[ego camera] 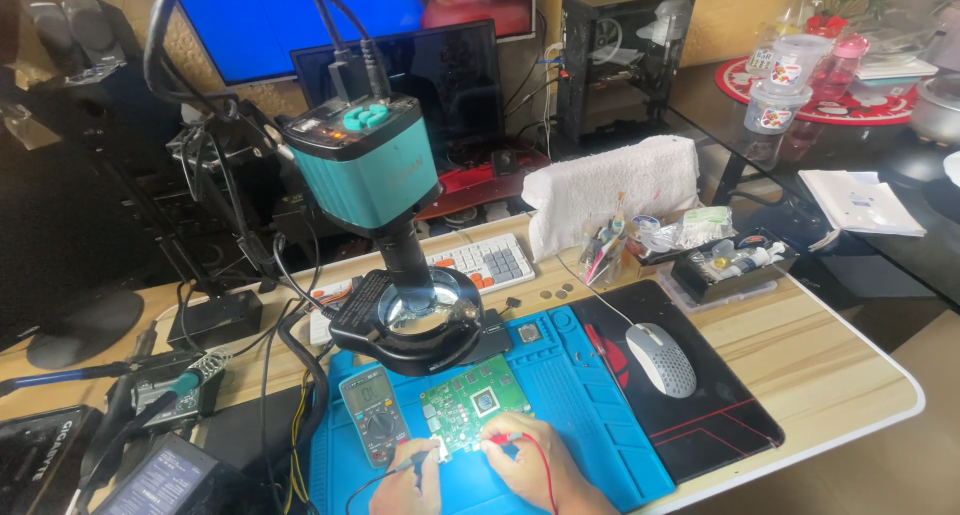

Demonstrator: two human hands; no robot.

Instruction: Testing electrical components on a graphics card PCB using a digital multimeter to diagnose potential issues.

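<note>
Wooden and pale, the desk (pixel 830 375) carries a blue work mat (pixel 590 415) at its near edge, where both hands are at work. On that mat the left hand (pixel 405 490) has its fingers closed around a black probe (pixel 418 462), whose tip points at the near edge of a green circuit board (pixel 470 403). The right hand (pixel 530 465) pinches a red probe (pixel 500 439) between its fingers and holds the tip on the same edge of the board; a thin red lead (pixel 545 475) trails back over the hand. Just left of the board and above the left fingers lies a grey multimeter (pixel 372 415).

Beyond the fingers a teal microscope camera (pixel 365 165) hangs over the board with a ring light (pixel 420 315) beneath it. To the right of the right hand a black mouse pad (pixel 700 415) bears a white mouse (pixel 660 358). Farther back lie a white keyboard (pixel 490 263), a folded white towel (pixel 610 185) and a tray of small bottles (pixel 730 265). Well beyond those stand a dark monitor (pixel 440 85) and a black computer case (pixel 620 60).
</note>
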